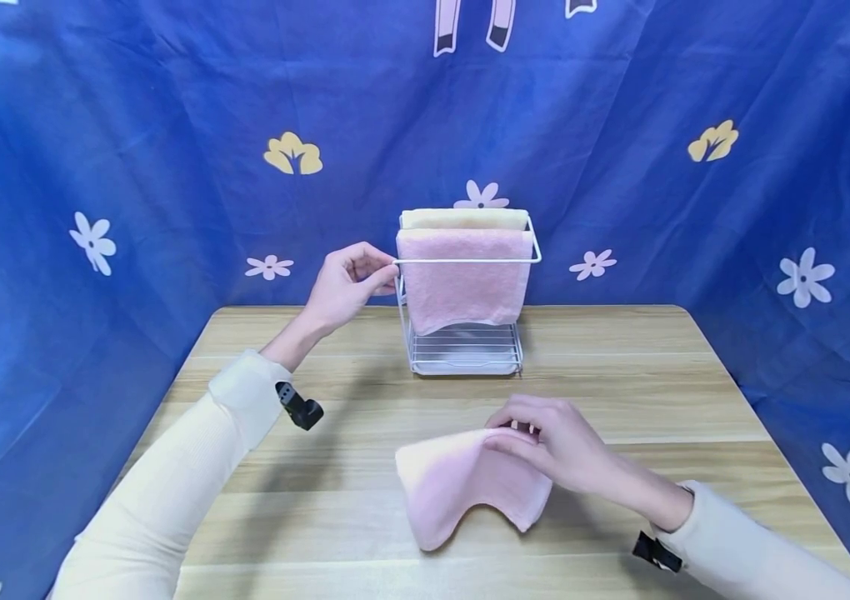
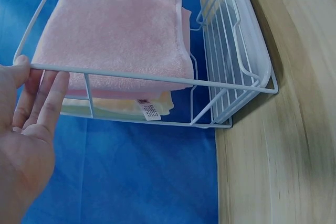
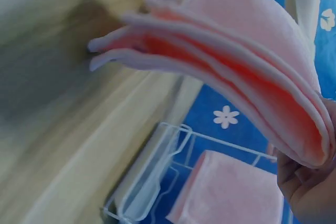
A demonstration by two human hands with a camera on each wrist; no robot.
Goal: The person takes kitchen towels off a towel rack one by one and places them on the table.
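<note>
A white wire rack stands at the back of the table, with a folded pink towel and a pale yellow towel hung over its upper bars. My left hand pinches the rack's top wire at its left front corner, thumb against the fingers. In front of the rack, my right hand grips a second pink towel by its upper edge. That towel hangs folded over the tabletop, its layers fanning apart in the right wrist view. A small printed label hangs beside the yellow towel in the left wrist view.
The rack's base is a slatted shelf over a white tray. The light wooden table has its back edge just behind the rack. Blue patterned cloth hangs behind and at both sides.
</note>
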